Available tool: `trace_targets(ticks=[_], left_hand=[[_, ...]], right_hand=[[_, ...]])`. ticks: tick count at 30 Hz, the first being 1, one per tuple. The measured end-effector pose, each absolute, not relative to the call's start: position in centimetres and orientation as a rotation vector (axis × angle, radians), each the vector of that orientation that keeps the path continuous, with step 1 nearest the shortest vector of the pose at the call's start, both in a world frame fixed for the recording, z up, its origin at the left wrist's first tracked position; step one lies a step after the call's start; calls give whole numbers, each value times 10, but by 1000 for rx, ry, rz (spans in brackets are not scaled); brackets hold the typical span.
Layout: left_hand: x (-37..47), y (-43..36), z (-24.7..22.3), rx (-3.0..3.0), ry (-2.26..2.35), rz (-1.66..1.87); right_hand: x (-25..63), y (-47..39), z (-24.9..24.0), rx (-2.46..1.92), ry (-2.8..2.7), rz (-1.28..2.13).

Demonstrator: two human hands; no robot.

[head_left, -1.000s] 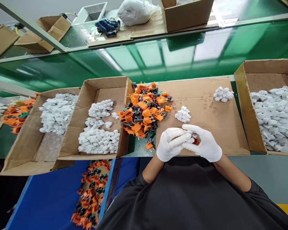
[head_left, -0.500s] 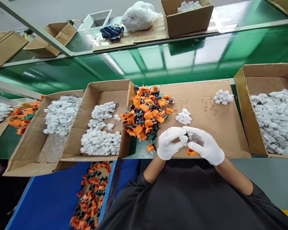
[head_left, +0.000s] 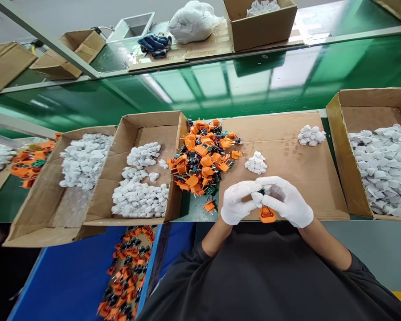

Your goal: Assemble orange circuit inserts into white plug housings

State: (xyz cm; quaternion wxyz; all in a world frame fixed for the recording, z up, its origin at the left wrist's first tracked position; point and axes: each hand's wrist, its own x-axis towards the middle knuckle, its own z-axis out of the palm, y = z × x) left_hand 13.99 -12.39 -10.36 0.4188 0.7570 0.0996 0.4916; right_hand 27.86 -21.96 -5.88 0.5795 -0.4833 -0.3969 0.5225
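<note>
In the head view my left hand (head_left: 236, 203) and my right hand (head_left: 286, 201), both in white gloves, meet near the table's front edge. My left fingers pinch a small white plastic piece (head_left: 256, 197). My right fingers close around the dark circuit-board end of an orange plug part (head_left: 267, 215), whose housing hangs by thin wires below the fingertips. The gloves hide most of the board. Just beyond lies a small pile of white pieces (head_left: 255, 163). Left of my hands is a heap of orange plug parts with boards (head_left: 203, 156).
Cardboard boxes of white pieces stand at the left (head_left: 102, 214) and right (head_left: 337, 133). A cardboard sheet (head_left: 287, 133) bears another small white pile (head_left: 311, 135). Below left, more orange parts (head_left: 127, 276) lie beside a blue surface. A raised shelf holds a white bag (head_left: 194, 22) and gloves (head_left: 155, 45).
The orange housing has swung lower and out from behind the right glove, showing more of it and its wires. Both hands have shifted only slightly and stay together.
</note>
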Motion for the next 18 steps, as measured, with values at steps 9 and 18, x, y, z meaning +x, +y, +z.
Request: trace_targets(ticks=[9,18], left_hand=[[140,-118,-82,2070,52,1209],[136,-117,-80,2177,90,1245]], right_hand=[[288,-214,-53,-1007,-922,1328],[287,-211,-52,-1058,-920,1360]])
